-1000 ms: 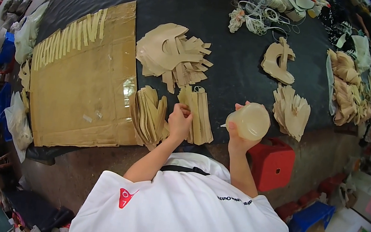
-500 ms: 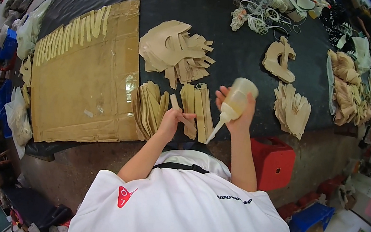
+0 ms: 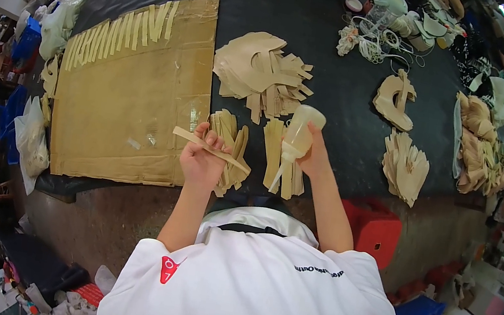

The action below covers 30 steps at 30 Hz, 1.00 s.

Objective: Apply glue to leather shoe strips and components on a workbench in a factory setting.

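Note:
A beige strip [image 3: 235, 161] lies across the fingers of my left hand [image 3: 203, 162], which holds it palm up near the cardboard's right edge. My right hand [image 3: 311, 154] grips a translucent squeeze bottle [image 3: 305, 126], tilted with its long thin nozzle pointing down toward me. Yellowish liquid shows inside the bottle. Below and beside the hands lie two bundles of strips, a left bundle [image 3: 224, 126] and a right bundle [image 3: 272, 144], the latter partly hidden by the bottle. Slim pale strips [image 3: 122, 29] stand in a row along the far edge of the cardboard sheet [image 3: 131, 102].
A pile of curved beige pieces [image 3: 246, 60] lies beyond the bundles. Further right are a ring-shaped stack [image 3: 394, 100] and a fanned stack [image 3: 405, 166]. Tangled white cord [image 3: 377, 46] sits far right on the black table cover [image 3: 340, 80]. A red stool [image 3: 374, 229] stands below the table edge.
My left hand has moved left toward the cardboard and turned palm up with the strip. The bottle in my right hand has shifted slightly left and stands more upright. The whole view has shifted.

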### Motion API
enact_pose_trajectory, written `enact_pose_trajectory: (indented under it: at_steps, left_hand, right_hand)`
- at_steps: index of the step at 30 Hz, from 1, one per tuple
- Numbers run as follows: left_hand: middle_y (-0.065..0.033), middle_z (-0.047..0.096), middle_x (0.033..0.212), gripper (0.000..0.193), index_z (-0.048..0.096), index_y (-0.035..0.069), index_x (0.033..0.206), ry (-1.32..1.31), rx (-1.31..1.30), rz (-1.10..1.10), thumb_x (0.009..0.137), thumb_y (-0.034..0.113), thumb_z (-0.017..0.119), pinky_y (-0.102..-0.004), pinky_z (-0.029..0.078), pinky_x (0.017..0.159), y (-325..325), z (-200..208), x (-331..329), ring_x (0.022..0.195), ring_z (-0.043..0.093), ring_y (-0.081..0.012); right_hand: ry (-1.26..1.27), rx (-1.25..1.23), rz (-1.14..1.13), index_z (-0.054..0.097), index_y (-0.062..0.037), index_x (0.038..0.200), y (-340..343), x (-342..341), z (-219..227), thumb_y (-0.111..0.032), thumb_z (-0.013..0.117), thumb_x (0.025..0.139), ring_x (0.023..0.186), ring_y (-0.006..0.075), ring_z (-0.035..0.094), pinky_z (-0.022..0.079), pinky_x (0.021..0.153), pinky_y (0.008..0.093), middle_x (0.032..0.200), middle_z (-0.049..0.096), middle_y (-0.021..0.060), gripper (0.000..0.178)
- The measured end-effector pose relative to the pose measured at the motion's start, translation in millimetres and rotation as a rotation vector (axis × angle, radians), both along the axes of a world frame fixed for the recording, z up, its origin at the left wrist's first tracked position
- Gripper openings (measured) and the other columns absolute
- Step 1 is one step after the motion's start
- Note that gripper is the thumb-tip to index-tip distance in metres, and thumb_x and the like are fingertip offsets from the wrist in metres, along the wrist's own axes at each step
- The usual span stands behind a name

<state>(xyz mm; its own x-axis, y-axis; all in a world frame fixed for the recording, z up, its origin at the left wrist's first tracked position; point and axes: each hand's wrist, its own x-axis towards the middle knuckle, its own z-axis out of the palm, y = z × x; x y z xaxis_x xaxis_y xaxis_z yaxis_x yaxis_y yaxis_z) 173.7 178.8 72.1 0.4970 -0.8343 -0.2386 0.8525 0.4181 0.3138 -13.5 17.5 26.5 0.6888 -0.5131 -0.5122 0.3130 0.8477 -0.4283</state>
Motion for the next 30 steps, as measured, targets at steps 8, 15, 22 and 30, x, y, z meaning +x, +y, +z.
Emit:
enact_pose_trajectory:
  at_steps: [8, 15, 22, 30]
  left_hand:
    - [-0.0097, 0.062, 0.095, 0.030, 0.054, -0.001, 0.117, -0.596, 0.301, -0.056, 0.089, 0.005, 0.045, -0.0303, 0.048, 0.081, -12, 45, 18, 0.086, 0.059, -0.0174]
    - [-0.0166, 0.065, 0.091, 0.038, 0.054, -0.002, 0.119, -1.211, 0.218, -0.017, 0.084, -0.009, 0.042, -0.0325, 0.052, 0.080, -18, 88, 48, 0.082, 0.065, -0.0229]
    - [-0.0081, 0.053, 0.075, 0.018, 0.053, 0.000, 0.095, -0.937, -0.220, 0.188, 0.087, 0.008, 0.039, -0.0309, 0.046, 0.066, -38, 164, 80, 0.068, 0.053, -0.0184]
    - [-0.0005, 0.032, 0.071, 0.020, 0.040, 0.009, 0.080, -0.501, -0.123, 0.106, 0.089, 0.028, 0.039, -0.0278, 0.028, 0.059, -66, 202, 83, 0.065, 0.030, -0.0128]
  right_hand:
    - [0.396, -1.187, -0.154, 0.050, -0.0027, 0.108, -17, 21, 130, -0.018, 0.083, 0.063, 0.089, 0.0114, 0.057, 0.047, 0.079, 0.0259, 0.097, 0.059, 0.0045, 0.057]
    - [0.465, -1.309, -0.165, 0.050, -0.0026, 0.108, -11, 25, 155, -0.019, 0.083, 0.063, 0.088, 0.0117, 0.057, 0.047, 0.079, 0.0259, 0.098, 0.060, 0.0056, 0.058]
    - [0.406, -1.215, -0.183, 0.050, -0.0021, 0.111, -13, 29, 151, -0.016, 0.081, 0.066, 0.090, 0.0123, 0.058, 0.047, 0.080, 0.0267, 0.099, 0.060, 0.0053, 0.056]
    - [0.307, -1.205, -0.207, 0.050, -0.0015, 0.111, -6, 40, 152, -0.016, 0.080, 0.068, 0.091, 0.0124, 0.058, 0.047, 0.081, 0.0268, 0.100, 0.060, 0.0055, 0.055]
